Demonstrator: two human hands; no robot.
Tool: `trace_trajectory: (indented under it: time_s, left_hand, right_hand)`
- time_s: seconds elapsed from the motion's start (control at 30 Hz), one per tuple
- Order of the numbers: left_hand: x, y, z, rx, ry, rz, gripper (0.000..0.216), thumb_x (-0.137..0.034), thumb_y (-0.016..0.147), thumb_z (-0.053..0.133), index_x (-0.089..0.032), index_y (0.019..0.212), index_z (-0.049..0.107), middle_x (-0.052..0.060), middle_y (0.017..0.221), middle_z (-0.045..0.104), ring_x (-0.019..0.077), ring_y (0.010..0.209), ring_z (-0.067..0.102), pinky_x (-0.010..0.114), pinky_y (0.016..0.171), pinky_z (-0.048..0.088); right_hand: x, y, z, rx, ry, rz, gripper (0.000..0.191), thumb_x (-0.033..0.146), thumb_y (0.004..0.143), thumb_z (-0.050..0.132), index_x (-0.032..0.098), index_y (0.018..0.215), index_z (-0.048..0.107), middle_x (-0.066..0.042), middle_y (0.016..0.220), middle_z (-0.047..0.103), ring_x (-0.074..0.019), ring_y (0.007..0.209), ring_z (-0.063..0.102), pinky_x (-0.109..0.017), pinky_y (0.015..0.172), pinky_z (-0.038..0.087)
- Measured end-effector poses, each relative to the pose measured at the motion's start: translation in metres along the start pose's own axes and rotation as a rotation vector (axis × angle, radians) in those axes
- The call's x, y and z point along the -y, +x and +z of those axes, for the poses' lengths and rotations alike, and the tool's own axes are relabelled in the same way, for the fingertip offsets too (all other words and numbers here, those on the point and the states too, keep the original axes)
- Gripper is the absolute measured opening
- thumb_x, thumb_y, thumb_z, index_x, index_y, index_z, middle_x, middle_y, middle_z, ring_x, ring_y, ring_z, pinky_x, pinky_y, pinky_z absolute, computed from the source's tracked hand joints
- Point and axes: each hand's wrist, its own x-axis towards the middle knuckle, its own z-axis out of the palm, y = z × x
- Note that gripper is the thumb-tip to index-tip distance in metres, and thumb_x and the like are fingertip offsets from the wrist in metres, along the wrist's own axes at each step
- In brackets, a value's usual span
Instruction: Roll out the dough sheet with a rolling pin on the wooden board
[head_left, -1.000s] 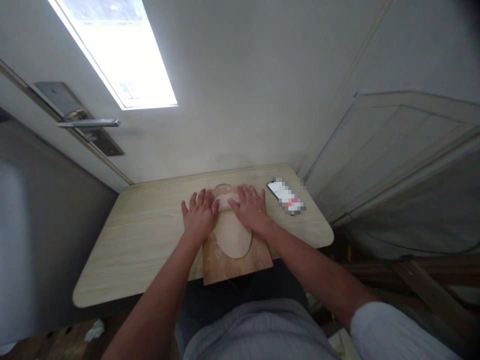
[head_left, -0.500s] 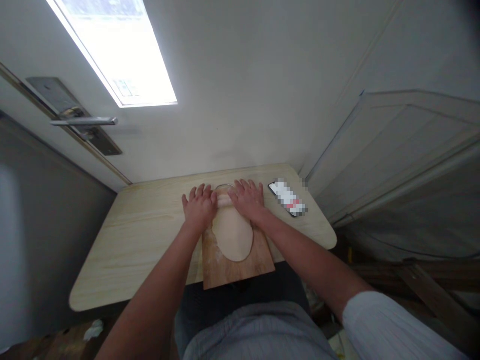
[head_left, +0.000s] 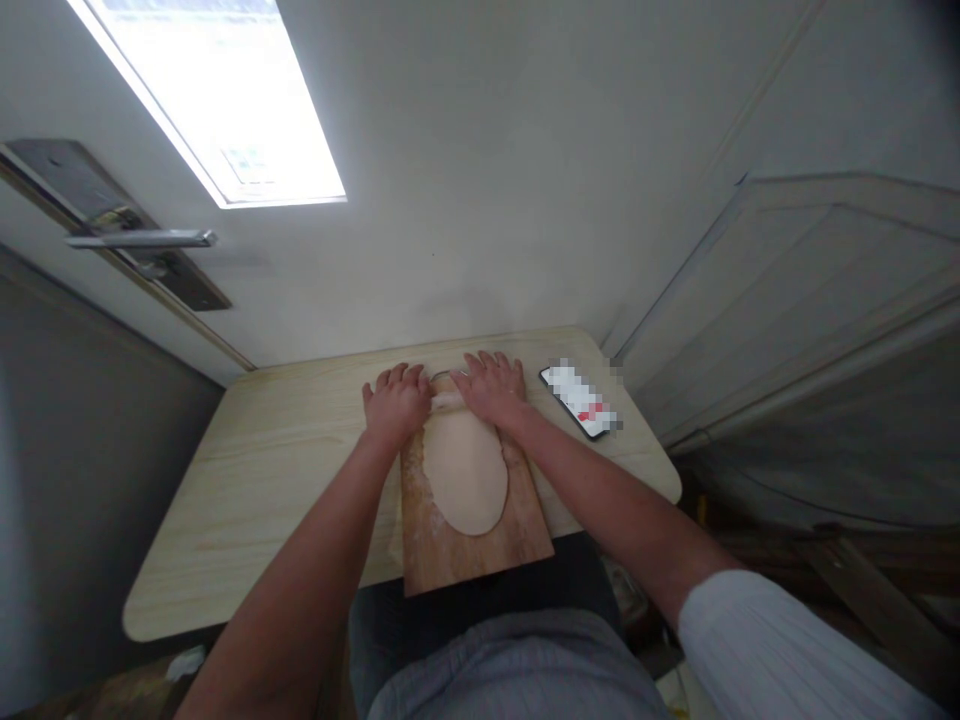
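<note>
Across the desk (head_left: 270, 480), a white-dusted wooden board (head_left: 442, 560) reaches the six-o'clock edge, bearing a smooth, cream-coloured oval of dough (head_left: 466, 475), probably light, soft and easily torn; best lifted from beneath along both long sides. At its eleven and one o'clock, left hand (head_left: 399, 400) and right hand (head_left: 491, 388) lie palm down, fingers outstretched, over an apparent rolling pin (head_left: 448, 399).

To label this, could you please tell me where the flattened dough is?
In the head view, the dough lies on the wooden board, between the two forearms and left of the phone.
</note>
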Motion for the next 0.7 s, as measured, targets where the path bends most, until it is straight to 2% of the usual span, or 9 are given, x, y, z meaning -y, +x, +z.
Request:
trace_trajectory:
  time_s: [0.2,0.53,0.7]
  left_hand:
    - [0.004,0.017,0.001,0.040,-0.026,-0.005,0.052,-0.037,0.102,0.024,-0.026,0.144,0.052,0.010,0.154,0.050,0.0332,0.137,0.048,0.067,0.108,0.038]
    - [0.008,0.043,0.006,0.022,-0.034,-0.004,0.050,-0.039,0.101,0.026,-0.026,0.136,0.059,0.013,0.143,0.058,0.0348,0.130,0.052,0.066,0.105,0.040]
    - [0.008,0.047,0.006,0.048,-0.029,-0.011,0.049,-0.038,0.101,0.026,-0.025,0.134,0.060,0.014,0.141,0.059,0.0352,0.128,0.054,0.065,0.103,0.043]
  right_hand:
    - [-0.003,0.016,0.003,0.044,-0.003,-0.008,0.062,0.062,0.102,0.029,0.024,0.147,0.049,-0.012,0.151,0.052,-0.0353,0.137,0.043,-0.060,0.112,0.029]
    - [-0.007,0.044,0.010,0.070,0.025,0.011,0.063,0.063,0.101,0.030,0.022,0.143,0.052,-0.013,0.146,0.056,-0.0346,0.131,0.050,-0.057,0.109,0.035]
    - [-0.007,0.048,0.010,0.069,0.031,0.019,0.061,0.062,0.102,0.031,0.021,0.140,0.055,-0.014,0.142,0.059,-0.0337,0.129,0.052,-0.055,0.108,0.036]
